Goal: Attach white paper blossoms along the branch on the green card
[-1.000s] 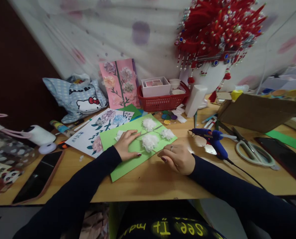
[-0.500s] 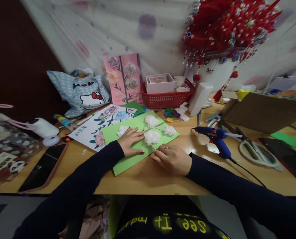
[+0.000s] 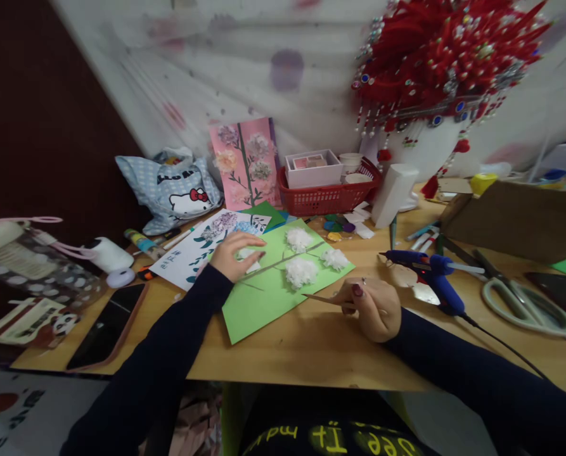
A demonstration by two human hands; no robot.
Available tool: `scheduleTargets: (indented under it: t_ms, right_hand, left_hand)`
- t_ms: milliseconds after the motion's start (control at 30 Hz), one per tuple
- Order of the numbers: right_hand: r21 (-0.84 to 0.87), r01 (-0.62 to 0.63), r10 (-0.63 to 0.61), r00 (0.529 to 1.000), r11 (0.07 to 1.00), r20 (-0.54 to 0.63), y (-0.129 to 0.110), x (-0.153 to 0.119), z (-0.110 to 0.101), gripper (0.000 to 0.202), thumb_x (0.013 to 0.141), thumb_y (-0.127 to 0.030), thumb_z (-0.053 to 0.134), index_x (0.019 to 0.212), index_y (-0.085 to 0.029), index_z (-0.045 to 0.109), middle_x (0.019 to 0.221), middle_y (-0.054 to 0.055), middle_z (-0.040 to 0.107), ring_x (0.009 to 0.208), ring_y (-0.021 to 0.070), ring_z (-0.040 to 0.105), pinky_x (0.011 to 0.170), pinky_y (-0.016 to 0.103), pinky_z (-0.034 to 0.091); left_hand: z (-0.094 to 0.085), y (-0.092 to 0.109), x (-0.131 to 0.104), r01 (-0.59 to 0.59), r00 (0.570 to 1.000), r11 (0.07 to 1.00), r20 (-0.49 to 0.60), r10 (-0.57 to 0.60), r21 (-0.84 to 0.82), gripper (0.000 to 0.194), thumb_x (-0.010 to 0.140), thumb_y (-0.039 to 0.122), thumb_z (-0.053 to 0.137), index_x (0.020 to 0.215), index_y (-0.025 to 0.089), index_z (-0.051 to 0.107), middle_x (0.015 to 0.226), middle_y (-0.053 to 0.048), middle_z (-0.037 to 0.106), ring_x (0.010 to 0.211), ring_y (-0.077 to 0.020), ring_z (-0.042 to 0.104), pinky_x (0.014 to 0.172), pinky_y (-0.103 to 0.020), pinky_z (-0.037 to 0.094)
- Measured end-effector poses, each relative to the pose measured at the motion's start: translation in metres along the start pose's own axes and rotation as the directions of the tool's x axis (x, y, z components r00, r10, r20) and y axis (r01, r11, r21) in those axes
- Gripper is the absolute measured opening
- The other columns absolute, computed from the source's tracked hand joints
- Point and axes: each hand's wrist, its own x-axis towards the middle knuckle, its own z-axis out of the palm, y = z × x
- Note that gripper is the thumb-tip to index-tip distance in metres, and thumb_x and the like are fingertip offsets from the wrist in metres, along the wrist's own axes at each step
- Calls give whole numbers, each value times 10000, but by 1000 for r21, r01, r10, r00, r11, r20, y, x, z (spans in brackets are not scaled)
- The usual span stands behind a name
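The light green card [image 3: 249, 316] lies aslant on the wooden bench [image 3: 311, 358], in front of the person, with a grey-green stem [image 3: 274, 263] running across it. Three fluffy white flowers sit along this stem: a large one [image 3: 300, 273] below it, another [image 3: 298, 239] above it, and a smaller one [image 3: 334, 259] near the card's right corner. The left hand [image 3: 232, 256] is over the card's left part, its thumb and forefinger apart in a curve around a white piece [image 3: 247, 254]; whether they touch that piece cannot be told. The right hand [image 3: 372, 307] is just off the card's near right edge, its fingers clamped on a thin wooden stick [image 3: 321, 299] whose pointed end is aimed left, just below the large flower. Partly under the card's left side lies a white sheet [image 3: 171, 263] with leaves and coloured flowers on it, and behind it a pink card [image 3: 244, 166] with flowers on a dark stem stands against the wall. A red basket [image 3: 315, 202] holding a white box [image 3: 315, 172] stands beside that card. To the right of the green card a blue glue gun [image 3: 423, 272] rests on the bench, with pale-handled scissors [image 3: 530, 309] beyond it, while a phone [image 3: 106, 326] lies near the left end
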Motion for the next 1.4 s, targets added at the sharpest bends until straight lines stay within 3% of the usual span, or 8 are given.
scheduleTargets:
  t_ms: [100, 333, 467, 667, 967, 1033, 1200, 1400]
  right_hand:
    - [21, -25, 25, 1000, 999, -2, 2, -2, 1, 501, 984, -263, 259, 698, -134, 650, 474, 20, 538, 430, 117, 510, 456, 262, 401]
    - [28, -56, 56, 998, 998, 5, 4, -2, 0, 477, 988, -312, 226, 775, -172, 630, 539, 25, 555, 483, 143, 525, 486, 297, 404]
    - [39, -59, 59, 998, 998, -13, 3, 1, 2, 405, 980, -332, 265, 847, -169, 611, 614, 25, 569, 544, 141, 542, 542, 289, 425]
    - [24, -26, 27, 1000, 999, -11, 5, 4, 2, 358, 975, -290, 282, 882, -177, 609, 640, 24, 578, 565, 136, 561, 548, 279, 437]
    - [2, -43, 43, 999, 999, -26, 8, 2, 1, 368, 981, -312, 283, 874, -182, 610, 628, 22, 586, 567, 139, 573, 544, 279, 455]
    - [35, -58, 59, 998, 998, -34, 10, 1, 2, 302, 978, -308, 318, 977, -185, 594, 715, 37, 631, 601, 138, 599, 539, 269, 474]
    - [272, -232, 250, 968, 934, -35, 4, 10, 9, 331, 977, -402, 333, 1185, -192, 482, 1039, 123, 672, 715, 153, 675, 537, 262, 527]
    - [472, -430, 438, 893, 770, 101, -16, 31, 17, 305, 822, -412, 628, 720, -189, 446, 866, 66, 655, 741, 136, 635, 665, 280, 549]
  left_hand:
    - [-22, -10, 5, 44, 993, 998, -112, -38, 51, 133, 761, 310, 669, 760, 192, 730, 782, -54, 700, 788, -188, 621, 797, -343, 488]
    - [-22, -31, -1, 194, 968, 958, 116, -222, 212, 167, 652, 336, 743, 696, 178, 712, 671, -32, 654, 593, -150, 528, 614, -285, 449]
    - [-24, -39, 0, 242, 963, 937, 60, -264, 252, 225, 721, 282, 642, 898, 160, 708, 800, -52, 654, 642, -154, 552, 661, -293, 475]
    - [-16, -45, -3, 116, 937, 965, 296, -185, 235, 254, 702, 267, 625, 927, 199, 723, 969, -74, 678, 890, -225, 625, 844, -363, 471]
    - [-8, -46, 0, 363, 931, 931, 45, -362, -39, 168, 762, 325, 573, 795, 173, 636, 745, -43, 683, 720, -189, 648, 748, -342, 515]
    - [-8, -38, 1, 446, 893, 865, 54, -447, -230, 218, 776, 356, 557, 849, 154, 595, 724, -32, 671, 648, -162, 656, 707, -331, 540]
    - [0, 20, -7, 553, 766, 362, 286, -576, -750, 386, 585, 303, 775, 863, 147, 556, 775, -23, 680, 673, -152, 669, 728, -346, 570]
    - [23, 77, -10, 608, 766, 299, 445, -464, -736, 442, 513, 277, 850, 847, 136, 599, 799, -51, 705, 720, -166, 674, 758, -340, 562]
